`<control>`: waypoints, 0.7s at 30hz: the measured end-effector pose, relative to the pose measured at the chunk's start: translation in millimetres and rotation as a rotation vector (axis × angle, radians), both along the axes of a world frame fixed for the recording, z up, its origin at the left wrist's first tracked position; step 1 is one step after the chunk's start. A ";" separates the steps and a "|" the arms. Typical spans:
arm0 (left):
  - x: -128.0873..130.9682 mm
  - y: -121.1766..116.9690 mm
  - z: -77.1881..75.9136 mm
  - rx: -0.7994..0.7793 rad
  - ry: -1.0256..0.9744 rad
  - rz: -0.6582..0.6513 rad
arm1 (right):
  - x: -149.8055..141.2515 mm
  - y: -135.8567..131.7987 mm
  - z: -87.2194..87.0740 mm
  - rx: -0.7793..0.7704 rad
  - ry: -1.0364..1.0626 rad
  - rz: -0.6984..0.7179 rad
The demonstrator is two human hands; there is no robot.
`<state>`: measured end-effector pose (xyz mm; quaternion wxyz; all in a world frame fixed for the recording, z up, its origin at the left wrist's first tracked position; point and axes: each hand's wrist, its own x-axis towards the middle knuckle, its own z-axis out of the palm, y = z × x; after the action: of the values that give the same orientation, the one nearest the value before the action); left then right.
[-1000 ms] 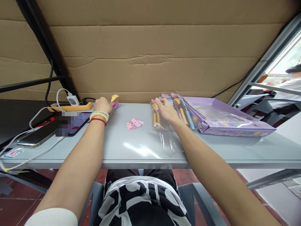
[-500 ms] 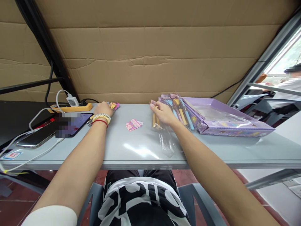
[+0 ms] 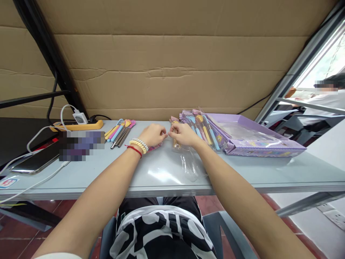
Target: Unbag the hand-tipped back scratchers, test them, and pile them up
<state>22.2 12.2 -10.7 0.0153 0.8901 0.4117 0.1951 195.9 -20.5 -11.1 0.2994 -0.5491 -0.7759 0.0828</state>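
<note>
My left hand [image 3: 154,135] is over the middle of the table, its fingers curled and the tips pressed together. What they hold, if anything, is hidden. Pink printed cards [image 3: 155,147] are partly covered beneath it. Almost touching its fingertips, my right hand [image 3: 183,134] is closed in a pinch above a clear packet of tan-handled pens [image 3: 175,143]; whatever is between those fingers cannot be made out. Farther left lies a bunch of loose pens [image 3: 122,133] with coloured hand-shaped tops. More pens in clear packets [image 3: 202,126] lie right of my right hand.
A purple open box [image 3: 265,146] with clear plastic inside stands on the right. Crumpled clear wrap [image 3: 190,167] lies near the front. Left are a phone [image 3: 36,160], white cables and a yellow power strip [image 3: 81,125]. Cardboard [image 3: 172,54] closes off the back; another person sits far right.
My left hand has left the bunch of loose pens and moved right, over the pink cards, to meet my right hand. My right hand has stayed near the tan-handled pens.
</note>
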 end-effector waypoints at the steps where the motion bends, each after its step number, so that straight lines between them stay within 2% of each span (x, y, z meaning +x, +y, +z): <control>1: 3.8 -2.0 -1.8 0.002 0.010 -0.012 | 1.2 0.4 0.4 0.007 -0.004 -0.021; 5: -1.6 3.1 -4.1 0.007 -0.001 0.067 | 11.2 2.6 3.0 0.024 0.022 -0.162; 8: -11.4 10.2 -3.4 -0.030 0.015 0.116 | 17.4 3.1 4.8 -0.046 0.013 -0.241; 14: -2.9 5.2 -7.6 -0.078 0.080 0.025 | 18.9 -0.1 8.4 -0.227 -0.193 -0.535; 17: 3.9 1.0 -10.7 -0.101 0.091 -0.022 | 17.6 -1.7 9.7 -0.303 -0.263 -0.555; 21: 3.6 0.8 -11.1 -0.108 0.090 -0.008 | 12.8 -2.9 10.8 -0.386 -0.310 -0.530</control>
<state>25.8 13.0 -21.8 0.0458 0.8974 0.4183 0.1324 208.8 -23.4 -0.4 0.0801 -0.7837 -0.6127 0.0632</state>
